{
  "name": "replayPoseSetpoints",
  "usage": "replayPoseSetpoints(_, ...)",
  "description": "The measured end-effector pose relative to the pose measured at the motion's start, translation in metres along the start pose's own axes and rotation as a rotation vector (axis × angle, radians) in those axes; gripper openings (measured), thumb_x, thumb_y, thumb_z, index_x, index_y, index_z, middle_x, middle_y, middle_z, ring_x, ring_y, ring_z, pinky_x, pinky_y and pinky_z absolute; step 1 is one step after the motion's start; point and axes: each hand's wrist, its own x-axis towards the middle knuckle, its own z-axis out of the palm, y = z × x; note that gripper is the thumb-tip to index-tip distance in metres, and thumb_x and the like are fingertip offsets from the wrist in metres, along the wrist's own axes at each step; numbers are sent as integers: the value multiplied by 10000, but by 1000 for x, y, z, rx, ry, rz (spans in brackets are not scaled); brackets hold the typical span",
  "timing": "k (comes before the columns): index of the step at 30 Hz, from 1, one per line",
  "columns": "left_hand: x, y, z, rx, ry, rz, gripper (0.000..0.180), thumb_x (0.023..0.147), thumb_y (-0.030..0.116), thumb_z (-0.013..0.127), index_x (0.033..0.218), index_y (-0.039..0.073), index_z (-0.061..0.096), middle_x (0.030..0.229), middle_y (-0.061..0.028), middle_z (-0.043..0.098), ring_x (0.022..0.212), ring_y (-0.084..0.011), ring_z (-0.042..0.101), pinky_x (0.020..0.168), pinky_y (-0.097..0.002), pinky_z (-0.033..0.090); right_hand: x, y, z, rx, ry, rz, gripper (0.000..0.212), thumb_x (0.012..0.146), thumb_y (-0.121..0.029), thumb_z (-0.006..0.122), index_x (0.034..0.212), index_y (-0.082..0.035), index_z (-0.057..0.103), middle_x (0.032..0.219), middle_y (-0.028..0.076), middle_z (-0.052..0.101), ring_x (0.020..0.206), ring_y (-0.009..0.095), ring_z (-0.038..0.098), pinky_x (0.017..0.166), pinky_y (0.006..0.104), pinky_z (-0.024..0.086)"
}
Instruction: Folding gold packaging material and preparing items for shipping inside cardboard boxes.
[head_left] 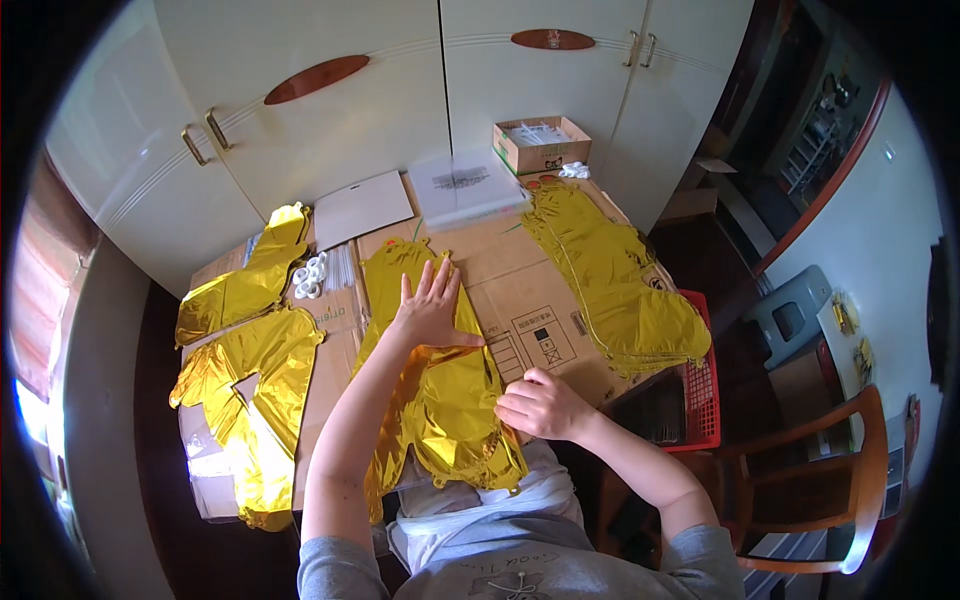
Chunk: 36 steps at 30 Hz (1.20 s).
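Note:
A flat, uninflated gold foil balloon (pixel 455 395) lies in front of me, its lower end hanging over the near edge of the cardboard. My left hand (pixel 430 312) rests palm down on its upper part, fingers spread. At the balloon's right edge, my right hand (pixel 543 403) is closed with its fingertips pinching the foil. Further flat gold foil balloons lie at both sides: one stack (pixel 610 275) on the right, one piece (pixel 285 355) at the near left, and another (pixel 250 275) behind it.
Cardboard (pixel 490 290) covers the table. White rings (pixel 310 275) sit beside white sticks (pixel 342 268). Behind are a grey board (pixel 362 208), a clear plastic packet (pixel 465 190) and an open box (pixel 545 158). A red basket (pixel 708 400) and wooden chair (pixel 865 480) stand right.

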Motion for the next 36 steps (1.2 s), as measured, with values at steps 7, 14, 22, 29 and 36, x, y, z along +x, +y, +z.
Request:
replayPoseSetpoints(7,1,-1,1,-21,-1,12,1385,528,921,557,1520,32,178,1600,-157,95,1477,-360,37,1134,-639,84,-2,1,-1,54,-16,12,76,781,-132,650,820,-92,702,854,-11,671,873,122,631,756,290,453)
replayPoseSetpoints(14,-1,0,-1,-18,-2,8,1404,515,927,556,1519,24,172,1600,-154,103,1478,-355,48,1133,-640,86,-4,3,6,124,35,30,70,764,-113,660,804,-65,693,875,43,690,937,160,666,877,336,505)
replayPoseSetpoints(22,-2,1,-2,-20,-5,3,1407,514,925,560,1522,27,165,1601,-150,101,1477,-356,50,1135,-639,81,-5,5,2,196,-27,42,85,756,-99,665,825,-69,705,873,47,705,915,165,680,949,384,504)
replayPoseSetpoints(29,-2,1,-3,-7,-8,4,1397,519,924,557,1521,30,173,1601,-146,102,1477,-357,50,1136,-639,83,16,43,4,243,8,182,213,807,-119,614,986,-87,727,1101,41,700,1097,180,622,1012,403,427)
replayPoseSetpoints(36,0,0,3,11,18,5,1389,525,924,552,1521,31,178,1599,-144,120,1476,-355,62,1135,-639,92,13,62,16,214,-190,94,300,787,-102,613,1063,-110,729,1193,2,677,1231,161,544,988,392,397)
